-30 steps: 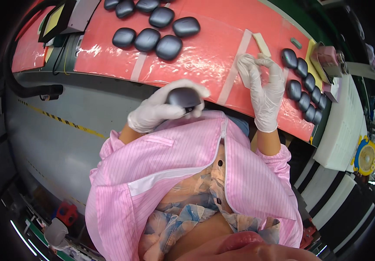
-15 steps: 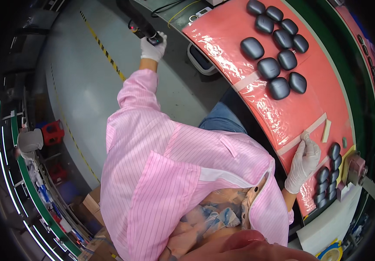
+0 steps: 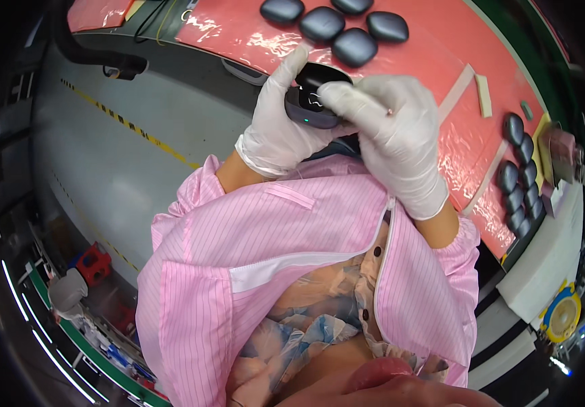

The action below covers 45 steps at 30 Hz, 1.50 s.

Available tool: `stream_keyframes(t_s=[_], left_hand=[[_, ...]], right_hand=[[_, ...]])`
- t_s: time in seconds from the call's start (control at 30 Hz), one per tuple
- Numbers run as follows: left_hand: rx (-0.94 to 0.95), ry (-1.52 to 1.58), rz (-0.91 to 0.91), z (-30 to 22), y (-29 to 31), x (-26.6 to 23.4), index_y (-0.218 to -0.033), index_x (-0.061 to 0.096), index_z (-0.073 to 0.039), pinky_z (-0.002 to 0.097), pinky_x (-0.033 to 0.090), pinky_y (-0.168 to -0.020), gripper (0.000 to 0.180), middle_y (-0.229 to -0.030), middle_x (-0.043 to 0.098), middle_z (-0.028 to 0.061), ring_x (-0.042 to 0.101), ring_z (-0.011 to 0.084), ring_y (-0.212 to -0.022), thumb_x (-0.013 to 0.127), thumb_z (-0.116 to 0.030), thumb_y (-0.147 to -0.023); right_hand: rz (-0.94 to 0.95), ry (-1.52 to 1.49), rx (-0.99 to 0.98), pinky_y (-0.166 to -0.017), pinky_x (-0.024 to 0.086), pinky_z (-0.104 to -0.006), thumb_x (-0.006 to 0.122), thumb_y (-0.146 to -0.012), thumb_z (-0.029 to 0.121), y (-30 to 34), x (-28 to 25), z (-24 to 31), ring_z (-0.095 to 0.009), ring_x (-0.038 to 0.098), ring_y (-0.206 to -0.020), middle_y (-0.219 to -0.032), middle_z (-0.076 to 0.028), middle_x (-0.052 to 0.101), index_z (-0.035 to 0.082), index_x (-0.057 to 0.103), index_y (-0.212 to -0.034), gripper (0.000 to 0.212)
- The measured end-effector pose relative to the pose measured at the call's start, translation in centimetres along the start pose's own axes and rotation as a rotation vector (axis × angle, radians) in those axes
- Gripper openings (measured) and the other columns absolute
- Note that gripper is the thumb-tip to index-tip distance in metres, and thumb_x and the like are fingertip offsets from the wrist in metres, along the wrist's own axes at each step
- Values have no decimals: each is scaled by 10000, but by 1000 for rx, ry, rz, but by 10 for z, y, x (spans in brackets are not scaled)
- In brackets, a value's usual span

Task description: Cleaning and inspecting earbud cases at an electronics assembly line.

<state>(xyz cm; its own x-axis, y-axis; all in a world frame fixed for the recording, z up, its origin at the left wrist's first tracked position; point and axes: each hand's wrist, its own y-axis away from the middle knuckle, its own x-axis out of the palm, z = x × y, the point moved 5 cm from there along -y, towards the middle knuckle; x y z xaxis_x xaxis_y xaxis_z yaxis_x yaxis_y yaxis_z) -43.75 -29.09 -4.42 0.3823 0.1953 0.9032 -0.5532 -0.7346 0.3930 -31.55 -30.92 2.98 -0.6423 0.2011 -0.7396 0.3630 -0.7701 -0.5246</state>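
Observation:
My left hand, in a white glove, is closed around a dark grey earbud charging case, its thumb up at the lid. The case's lid is raised, showing a glossy black inside, and a small green light glows on its front. My right hand, also gloved, is over the right side of the case with its fingers curled. One right fingertip reaches to the case's inside, and whether it pinches anything is hidden. Several closed dark cases lie on the bench beyond my hands.
A pink-red mat covers the curved bench. More dark cases stand in rows at the right, by a pale strip and a pinkish device. A black hose hangs at upper left. Yellow-black tape marks the floor.
My left hand has brought the case from the black hose to in front of me, and the lid is now open. My right hand has left the mat and come to the case.

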Motion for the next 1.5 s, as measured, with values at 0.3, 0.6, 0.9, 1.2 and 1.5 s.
stream_keyframes(t_s=[0.3,0.6,0.9,1.2,1.5], left_hand=[[-312,119,211,43,-17,20,-1221,473,173,444,553,-867,803,-1188,549,334,467,488,-1211,390,-570,-930],[368,-758,242,37,-6,30,-1117,600,46,298,476,-849,786,-1078,645,139,612,168,-959,468,-684,-857],[494,-767,284,39,-9,25,-1186,551,49,309,470,-894,763,-1178,604,146,591,165,-1020,576,-629,-836],[444,-902,299,37,-15,27,-1232,455,111,362,510,-910,988,-1301,499,271,636,272,-1013,562,-747,-752],[514,-865,302,38,-17,27,-1230,456,87,322,569,-777,999,-1236,543,249,575,320,-1141,593,-756,-713]], right_hand=[[-401,-556,306,-737,544,-317,603,-749,-118,58,-31,-39,-240,661,-875,-911,-107,640,39,634,-1010,306],[-86,-50,115,-634,470,-331,664,-708,-18,58,-31,-20,-216,579,-717,-813,-14,610,130,700,-962,296],[-42,227,141,-613,458,-310,689,-683,-9,46,-35,-9,-201,564,-699,-802,-24,584,180,703,-924,307],[-299,-249,271,-677,477,-289,579,-793,-141,67,-40,-27,-157,608,-804,-906,-59,630,31,607,-1050,310],[-135,-1220,725,-739,458,-206,549,-913,67,78,-24,-39,-69,571,-834,-898,-17,623,-9,633,-975,129]])
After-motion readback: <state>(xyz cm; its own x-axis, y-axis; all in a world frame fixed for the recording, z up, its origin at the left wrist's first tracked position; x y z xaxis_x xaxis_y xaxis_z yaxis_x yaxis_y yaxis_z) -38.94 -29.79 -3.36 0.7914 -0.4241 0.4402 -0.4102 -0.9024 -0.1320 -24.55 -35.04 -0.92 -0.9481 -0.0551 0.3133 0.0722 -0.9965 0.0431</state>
